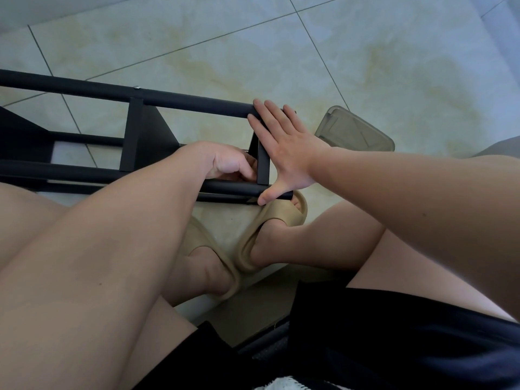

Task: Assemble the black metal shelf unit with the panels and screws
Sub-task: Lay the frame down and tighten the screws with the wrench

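The black metal shelf frame (pixel 135 128) lies on its side on the tiled floor, its tubes running from the left edge to the centre. My right hand (pixel 284 153) is spread flat over the frame's end, fingertips on the far tube (pixel 197 101) and thumb on the near tube (pixel 230 188). My left hand (pixel 228 163) reaches inside the frame next to the end panel (pixel 263 164), fingers curled down there; what they hold is hidden. A screw head (pixel 137 87) shows on the far tube.
A translucent grey plastic container (pixel 354 130) lies on the floor just right of the frame's end. My knees and feet in tan slippers (pixel 270 235) sit right under the frame's near side. Pale floor tiles stretch beyond the frame.
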Motion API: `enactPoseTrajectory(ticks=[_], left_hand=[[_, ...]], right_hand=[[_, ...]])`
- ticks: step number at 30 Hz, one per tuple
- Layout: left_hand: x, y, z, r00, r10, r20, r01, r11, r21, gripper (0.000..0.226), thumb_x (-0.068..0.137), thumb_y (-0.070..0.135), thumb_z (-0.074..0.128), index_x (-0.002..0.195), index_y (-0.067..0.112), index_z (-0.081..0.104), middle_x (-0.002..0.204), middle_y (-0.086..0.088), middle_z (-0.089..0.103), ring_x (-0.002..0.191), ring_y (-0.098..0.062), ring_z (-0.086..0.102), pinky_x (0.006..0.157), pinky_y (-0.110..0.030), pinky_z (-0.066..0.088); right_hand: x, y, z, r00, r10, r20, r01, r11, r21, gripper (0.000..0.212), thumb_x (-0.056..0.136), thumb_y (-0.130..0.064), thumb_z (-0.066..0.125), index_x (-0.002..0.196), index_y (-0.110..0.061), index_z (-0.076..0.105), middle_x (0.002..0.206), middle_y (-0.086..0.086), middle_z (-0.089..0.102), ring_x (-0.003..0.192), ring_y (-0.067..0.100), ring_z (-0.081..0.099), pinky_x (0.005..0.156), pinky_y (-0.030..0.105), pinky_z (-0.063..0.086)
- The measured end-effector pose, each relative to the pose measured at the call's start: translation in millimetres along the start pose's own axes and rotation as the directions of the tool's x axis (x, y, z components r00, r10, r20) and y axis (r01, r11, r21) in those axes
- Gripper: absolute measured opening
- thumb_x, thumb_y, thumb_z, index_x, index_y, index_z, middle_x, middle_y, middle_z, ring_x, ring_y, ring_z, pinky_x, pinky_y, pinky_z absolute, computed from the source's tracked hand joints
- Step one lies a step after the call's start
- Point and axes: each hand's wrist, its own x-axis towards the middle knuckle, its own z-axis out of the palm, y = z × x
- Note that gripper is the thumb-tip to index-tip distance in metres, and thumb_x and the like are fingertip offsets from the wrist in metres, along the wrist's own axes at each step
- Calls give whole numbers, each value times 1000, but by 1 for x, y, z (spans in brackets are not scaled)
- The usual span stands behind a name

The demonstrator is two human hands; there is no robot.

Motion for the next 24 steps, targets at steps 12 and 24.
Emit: enactPoseTrajectory(ticks=[12,24], left_hand=[[-5,7,4,991,-48,-123,63,990,123,33,90,6,58,121,-4,66,98,-17,68,91,-30,63,94,-43,50],[-5,4,0,997,-64,-34,66,996,62,30,93,5,55,119,4,68,100,-11,72,94,-26,67,90,-35,52]], right_hand=[[1,1,0,1000,2,5,-3,1000,1,158,47,-105,33,158,-3,-13,164,22,-22,153,38,-19,125,53,-7],[1,1,1,1000,4,2,-4,1000,7,158,48,-106,34,159,-3,-13,164,21,-23,153,37,-20,125,52,-9]])
